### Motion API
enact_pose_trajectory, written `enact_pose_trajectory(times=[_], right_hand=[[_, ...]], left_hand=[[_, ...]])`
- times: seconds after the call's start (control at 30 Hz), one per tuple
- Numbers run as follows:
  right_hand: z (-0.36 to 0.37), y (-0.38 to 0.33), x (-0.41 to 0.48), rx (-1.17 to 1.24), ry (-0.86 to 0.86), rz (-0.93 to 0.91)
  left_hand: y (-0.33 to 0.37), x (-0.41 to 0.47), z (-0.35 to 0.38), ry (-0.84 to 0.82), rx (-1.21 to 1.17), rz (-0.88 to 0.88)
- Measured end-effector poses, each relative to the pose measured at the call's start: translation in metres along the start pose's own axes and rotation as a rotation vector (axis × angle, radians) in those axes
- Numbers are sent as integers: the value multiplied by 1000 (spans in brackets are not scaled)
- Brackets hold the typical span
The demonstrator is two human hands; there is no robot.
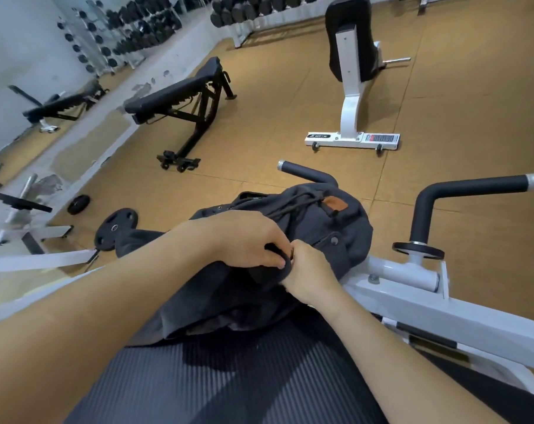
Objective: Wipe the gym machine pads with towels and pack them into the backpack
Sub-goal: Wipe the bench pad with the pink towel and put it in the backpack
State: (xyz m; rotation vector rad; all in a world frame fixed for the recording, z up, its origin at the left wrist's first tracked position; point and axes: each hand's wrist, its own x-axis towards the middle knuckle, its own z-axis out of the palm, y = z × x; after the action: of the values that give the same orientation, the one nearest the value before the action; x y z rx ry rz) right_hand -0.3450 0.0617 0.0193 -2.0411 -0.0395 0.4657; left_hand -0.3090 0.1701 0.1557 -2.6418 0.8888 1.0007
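Charcoal canvas, soft and slumping, makes up the backpack (329, 228), which lies on the ribbed black pad (229, 377) of the white-framed machine, between its two black handles. At the backpack's near edge the left hand (244, 240) and right hand (308, 270) meet, fingers curled and pinching a fold of the dark fabric. It looks light and floppy, so gripping the mouth's rim with both hands seems wise. On the backpack's far side sits a tan leather patch (334, 205), its writing unreadable.
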Motion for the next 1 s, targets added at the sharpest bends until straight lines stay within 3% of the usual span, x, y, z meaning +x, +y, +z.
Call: enact_pose_trajectory(times=[0.17,0.27,0.4,0.53,0.77,1.0], right_hand=[[-6,1,5,646,-90,279],[-17,2,4,857,-159,365],[-20,2,2,847,-296,393],[-22,12,-1,1016,-340,296],[-20,15,-8,952,-229,69],[-20,9,-15,821,-104,5]], left_hand=[[8,-1,-5,-28,23,32],[17,6,3,-29,57,-26],[14,13,23,-16,201,-93],[-4,7,29,241,-71,-118],[-4,-1,44,503,-205,-165],[2,4,56,592,-129,-192]])
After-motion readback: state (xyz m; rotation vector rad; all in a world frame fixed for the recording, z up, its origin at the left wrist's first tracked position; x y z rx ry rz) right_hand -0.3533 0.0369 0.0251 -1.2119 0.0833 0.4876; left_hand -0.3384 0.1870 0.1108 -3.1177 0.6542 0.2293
